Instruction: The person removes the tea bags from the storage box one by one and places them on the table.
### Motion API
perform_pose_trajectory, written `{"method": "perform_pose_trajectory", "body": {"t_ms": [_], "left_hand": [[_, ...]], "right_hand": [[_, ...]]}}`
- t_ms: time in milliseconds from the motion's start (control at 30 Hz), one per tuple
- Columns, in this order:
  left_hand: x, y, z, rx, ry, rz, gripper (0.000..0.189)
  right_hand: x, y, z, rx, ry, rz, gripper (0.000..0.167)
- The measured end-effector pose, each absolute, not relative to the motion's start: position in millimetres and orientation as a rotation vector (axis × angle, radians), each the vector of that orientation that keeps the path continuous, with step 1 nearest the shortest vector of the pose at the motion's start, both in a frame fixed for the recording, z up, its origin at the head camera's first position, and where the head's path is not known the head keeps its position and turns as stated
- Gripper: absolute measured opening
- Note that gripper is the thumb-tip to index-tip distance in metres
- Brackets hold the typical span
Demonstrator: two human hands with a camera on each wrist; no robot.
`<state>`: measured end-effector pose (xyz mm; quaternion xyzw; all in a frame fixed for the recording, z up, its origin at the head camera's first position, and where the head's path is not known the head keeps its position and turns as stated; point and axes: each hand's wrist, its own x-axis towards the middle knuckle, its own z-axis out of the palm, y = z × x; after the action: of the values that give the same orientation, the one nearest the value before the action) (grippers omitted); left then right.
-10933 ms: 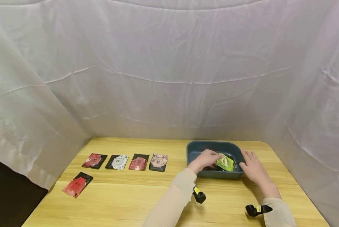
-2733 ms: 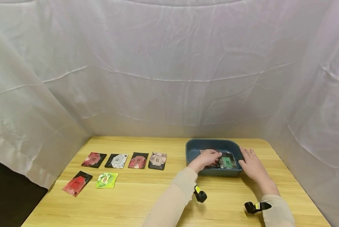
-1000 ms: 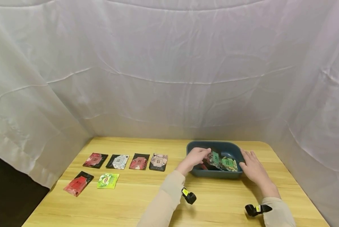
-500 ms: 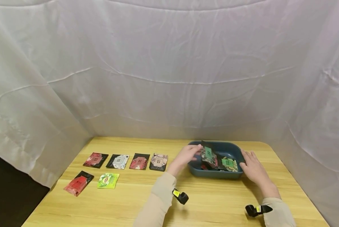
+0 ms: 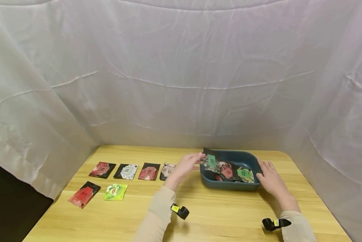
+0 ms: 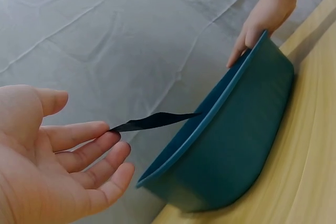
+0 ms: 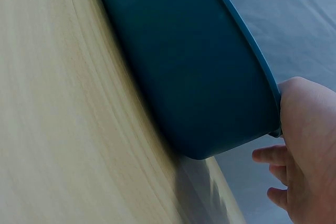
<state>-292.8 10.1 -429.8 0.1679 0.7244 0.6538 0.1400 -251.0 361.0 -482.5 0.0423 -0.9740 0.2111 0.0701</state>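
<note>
My left hand holds a black tea sachet with a green label tilted over the left rim of the dark blue basin. In the left wrist view the sachet is pinched by its edge between index and middle fingertips, the thumb standing apart. More tea sachets lie in the basin, one with a red label and one with a green label. At the basin's right end my right hand holds the rim, thumb on it and fingers outside.
On the wooden table, a row of sachets stretches left: pink-patterned, red, white and dark red. In front lie a red sachet and a yellow-green one. A pale curtain closes the back.
The yellow-green sachet moved from the basin to the front row. Since then my left hand has drawn the green-labelled sachet leftward to the rim. My right hand stays put.
</note>
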Motion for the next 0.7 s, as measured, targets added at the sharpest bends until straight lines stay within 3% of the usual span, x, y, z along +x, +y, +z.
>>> {"method": "perform_pose_trajectory", "body": {"t_ms": [267,700], "left_hand": [[-291,-25,-433,0.476,2.067,1.933,0.051],[-286,-75,-448,0.227,2.233,2.048,0.040]], "right_hand": [[-250,361,-482,0.129,-2.929,0.648,0.062],[-252,362,-484,0.141,-2.923,0.639,0.062]]}}
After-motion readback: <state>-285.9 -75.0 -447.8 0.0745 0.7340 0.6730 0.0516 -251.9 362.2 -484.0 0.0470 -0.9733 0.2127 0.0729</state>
